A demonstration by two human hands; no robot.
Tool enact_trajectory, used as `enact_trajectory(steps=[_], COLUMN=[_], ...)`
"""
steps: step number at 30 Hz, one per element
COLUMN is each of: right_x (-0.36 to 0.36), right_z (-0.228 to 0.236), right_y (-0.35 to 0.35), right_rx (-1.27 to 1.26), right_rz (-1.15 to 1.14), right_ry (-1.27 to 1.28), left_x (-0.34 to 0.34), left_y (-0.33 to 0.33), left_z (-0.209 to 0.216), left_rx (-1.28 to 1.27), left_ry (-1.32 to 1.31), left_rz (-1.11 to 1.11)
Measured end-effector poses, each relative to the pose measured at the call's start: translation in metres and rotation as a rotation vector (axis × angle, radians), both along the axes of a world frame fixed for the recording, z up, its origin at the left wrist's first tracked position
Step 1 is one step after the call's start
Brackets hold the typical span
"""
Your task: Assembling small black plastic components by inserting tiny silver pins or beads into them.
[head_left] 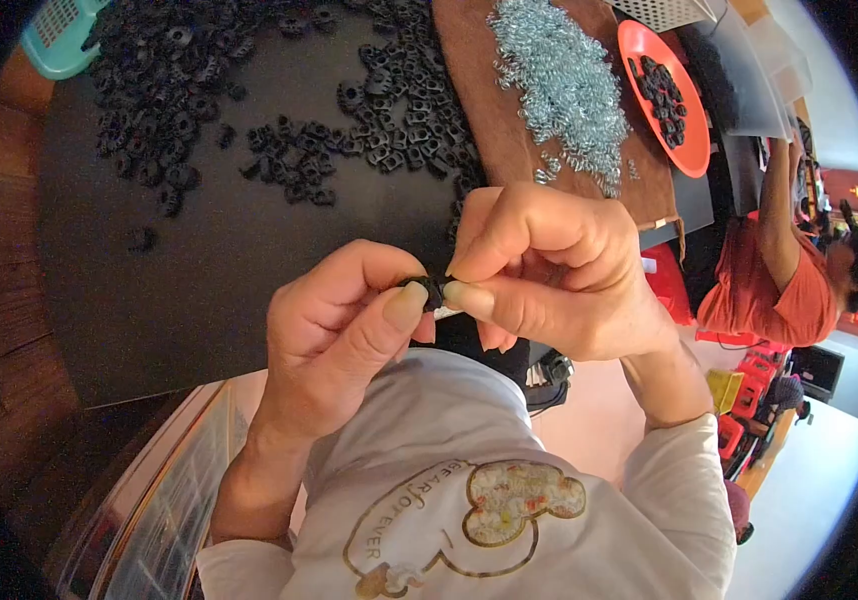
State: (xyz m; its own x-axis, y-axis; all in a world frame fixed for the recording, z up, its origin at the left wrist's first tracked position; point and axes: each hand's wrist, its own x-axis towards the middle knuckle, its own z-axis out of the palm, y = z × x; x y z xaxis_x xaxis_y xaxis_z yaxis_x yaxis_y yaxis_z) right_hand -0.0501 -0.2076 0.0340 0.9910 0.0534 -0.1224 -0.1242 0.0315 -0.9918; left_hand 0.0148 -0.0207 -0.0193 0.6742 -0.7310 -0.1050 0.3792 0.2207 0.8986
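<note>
Both hands raised together above the near edge of the black mat [249, 300], over the chest. Left hand [334, 330] and right hand [549, 280] pinched from either side on one small black part [433, 290]; thumbs meeting at it, fingers curled in. Most of the part covered by the thumb tips: shape not readable, only a dark rim showing. A pale sliver just below it at the right thumb, too small to identify. Whether a ring is being held with it: cannot tell.

Further back on the mat, loose black parts [209, 90] in heaps, individual forms blurred together. Beside them on a brown sheet [494, 120], a pile of small silvery metal rings [564, 80]. Orange tray [694, 140] holding more black parts, at the table's right. Teal basket [59, 35] cut off at the top left rim. Another person in an orange top [769, 290] at the right, partly cropped and distorted by the lens.
</note>
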Motion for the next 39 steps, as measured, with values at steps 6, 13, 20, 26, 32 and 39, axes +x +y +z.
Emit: enact_trajectory(steps=[6,13,20,26,32,39], right_x=[0.002,0.005,0.003,0.002,0.004,0.000], right_z=[0.007,0.003,0.003,0.002,-0.001,0.005], right_y=[-0.001,-0.005,-0.006,-0.003,-0.003,-0.004], right_rx=[-0.088,-0.229,-0.153,-0.252,-0.211,-0.060], right_rz=[0.043,0.068,0.078,0.025,0.032,0.028], right_ry=[-0.039,-0.182,-0.131,-0.177,-0.214,-0.009], left_x=[0.001,0.006,0.003,0.000,0.004,-0.002], left_y=[0.002,0.003,0.002,0.001,0.002,0.000], left_z=[-0.001,0.000,0.001,0.003,0.004,0.001], left_rx=[-0.028,-0.080,-0.063,0.043,-0.004,0.053], left_ry=[-0.028,-0.005,-0.038,-0.154,-0.017,-0.168], left_rz=[-0.005,-0.078,-0.045,-0.004,-0.046,0.016])
